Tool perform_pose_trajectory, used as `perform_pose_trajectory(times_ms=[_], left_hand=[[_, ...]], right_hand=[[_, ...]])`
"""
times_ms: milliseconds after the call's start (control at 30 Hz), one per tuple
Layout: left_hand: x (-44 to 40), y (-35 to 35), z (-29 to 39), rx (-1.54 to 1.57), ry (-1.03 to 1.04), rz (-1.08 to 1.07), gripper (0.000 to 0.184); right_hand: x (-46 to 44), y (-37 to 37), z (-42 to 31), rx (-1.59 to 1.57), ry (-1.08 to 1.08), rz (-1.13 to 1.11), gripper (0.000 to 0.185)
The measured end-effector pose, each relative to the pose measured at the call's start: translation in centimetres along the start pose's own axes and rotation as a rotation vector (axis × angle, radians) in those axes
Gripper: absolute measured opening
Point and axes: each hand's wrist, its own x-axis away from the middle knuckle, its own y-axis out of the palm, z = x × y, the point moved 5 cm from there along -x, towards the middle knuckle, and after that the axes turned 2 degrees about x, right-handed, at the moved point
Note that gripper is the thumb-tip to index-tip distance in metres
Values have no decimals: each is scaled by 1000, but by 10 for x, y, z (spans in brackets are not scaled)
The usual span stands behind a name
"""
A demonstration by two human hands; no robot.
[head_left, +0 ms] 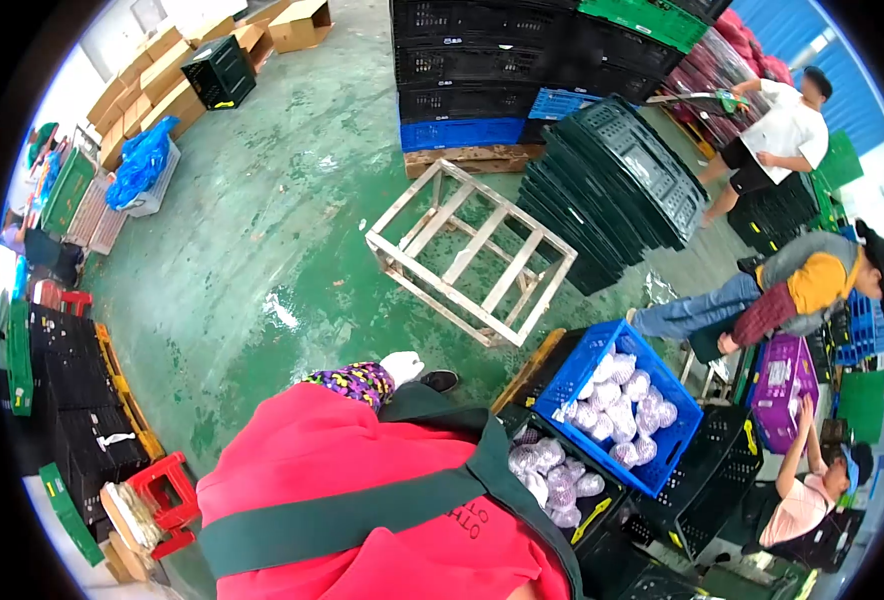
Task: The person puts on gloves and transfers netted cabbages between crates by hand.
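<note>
Holding: left hand (402,368), nothing visible; grip closure cannot be told.
Right hand: out of view.
Blue crate (670,456): wrapped pieces (619,418) inside, right of wearer.
Black crate (611,497): similar pieces, just beside.
Progress: crates apparently loaded; remainder indeterminable.

Bright, curved edges, glare on floor (262,250)

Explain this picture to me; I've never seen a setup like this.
There is no machine: a person wears a camera on the head, looking forward and down, hence their own red shirt below. Their left hand, which looks white-gloved, holds nothing that I can make out; the right is out of view. A wooden frame stands on the green floor. To the right, white-wrapped bundles lie in a blue crate and a black crate beside it.
</note>
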Motion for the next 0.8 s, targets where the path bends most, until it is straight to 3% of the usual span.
perform_pose_trajectory(times_ms=[133, 200, 233, 267, 333, 400, 433, 600, 800], left_hand=[[46, 3, 3, 27, 12, -19, 35], [66, 4, 9, 14, 58, -18, 36], [70, 5, 11, 12, 86, -19, 35], [77, 6, 13, 33, 105, -19, 35], [85, 11, 4, -1, 136, 5, 34], [95, 8, -2, 16, 146, 21, 34], [98, 6, -5, -2, 146, 25, 34], [85, -2, -18, 76, 124, 56, 34], [46, -5, 0, 37, 167, -8, 40]], right_hand=[[34, -5, 23, -56, -10, 51, 26], [38, -9, 61, 137, -29, 34, 26], [34, -9, 89, 230, -110, -6, 28], [-22, -8, 218, 212, -195, 97, 31], [21, 3, 197, 497, -253, 150, 31], [56, 7, 183, 518, -64, 84, 31], [58, 4, 187, 399, -90, -14, 33], [99, -2, 132, 564, 63, 99, 36], [104, -24, 122, 604, 171, 212, 35]])
